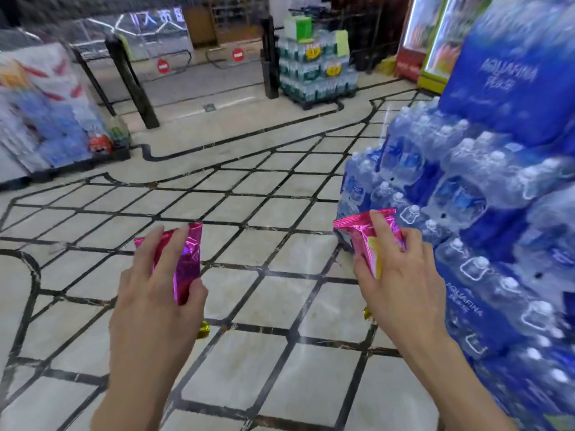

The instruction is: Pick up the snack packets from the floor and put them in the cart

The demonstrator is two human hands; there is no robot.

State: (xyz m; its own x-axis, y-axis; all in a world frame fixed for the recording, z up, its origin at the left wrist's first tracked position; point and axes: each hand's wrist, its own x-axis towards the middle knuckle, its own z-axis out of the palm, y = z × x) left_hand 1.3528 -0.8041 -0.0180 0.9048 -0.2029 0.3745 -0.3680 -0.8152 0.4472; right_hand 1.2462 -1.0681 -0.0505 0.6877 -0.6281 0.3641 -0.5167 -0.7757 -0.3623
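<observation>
Between both hands: bare tiled floor (273, 293). Left hand (155, 293) grips one pink snack packet (188, 259); right hand (401, 275) grips another (364, 241), lifted clear, probably for carrying; cart unseen.

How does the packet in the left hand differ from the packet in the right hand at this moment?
The left packet shows only plain pink foil; the right packet shows a yellow patch. The left packet stands nearly upright over the floor tiles; the right packet tilts, beside the stacked water bottles. Both are shiny pink, each gripped by one hand: left hand, right hand.
</observation>
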